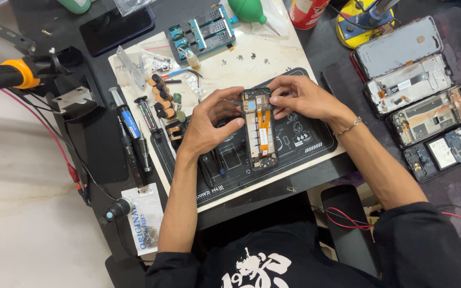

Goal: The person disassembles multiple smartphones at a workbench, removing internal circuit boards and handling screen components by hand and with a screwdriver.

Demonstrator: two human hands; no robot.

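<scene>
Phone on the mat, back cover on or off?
Off. The phone lies open on the black mat, orange flex cable and inner frame exposed, both hands at its top end.

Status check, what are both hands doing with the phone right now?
Left hand grips opened phone frame. Right hand pinches its top end. Screwdrivers lie left, clear of it.

An opened phone frame (260,128) lies lengthwise on the black work mat (294,144). Its insides face up. An orange flex strip runs down its middle.
</scene>
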